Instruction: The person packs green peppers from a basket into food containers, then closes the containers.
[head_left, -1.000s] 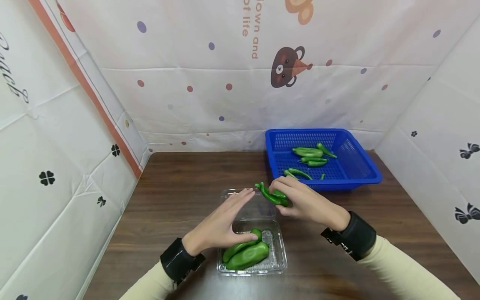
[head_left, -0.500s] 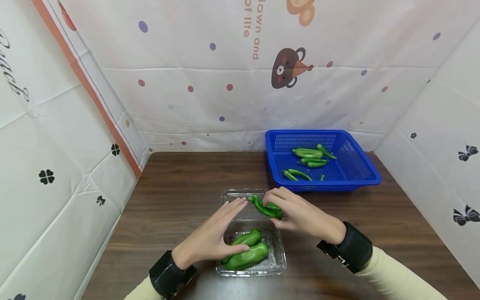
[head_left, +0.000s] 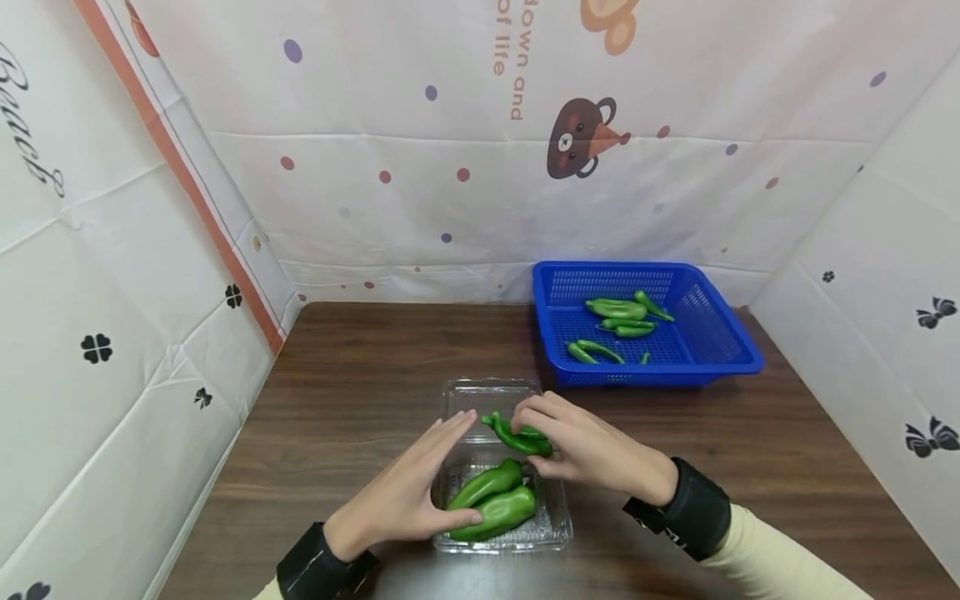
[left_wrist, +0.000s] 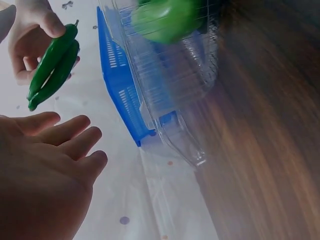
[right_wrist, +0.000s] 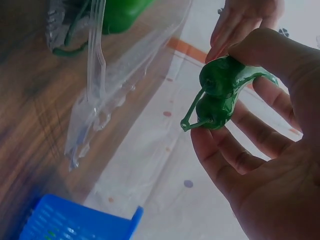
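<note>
My right hand pinches two slim green chili peppers between thumb and fingers, above the back part of a clear plastic clamshell box. Their stems point at the camera in the right wrist view, where the glossy chili peppers lie side by side. Two fatter green peppers rest inside the box, toward its left. Over the box's left side, my left hand is held with fingers straight and thumb spread, holding nothing. In the left wrist view its fingertips are just short of the chili peppers.
A blue perforated basket stands at the back right of the wooden table, with several green peppers in it. The box's lid is folded back toward the basket. Printed white cloth borders the table behind and at both sides.
My right hand has brought the chili peppers left and toward me, from near the basket to over the box. My left hand has drawn slightly left and nearer, uncovering more of the fat peppers.
</note>
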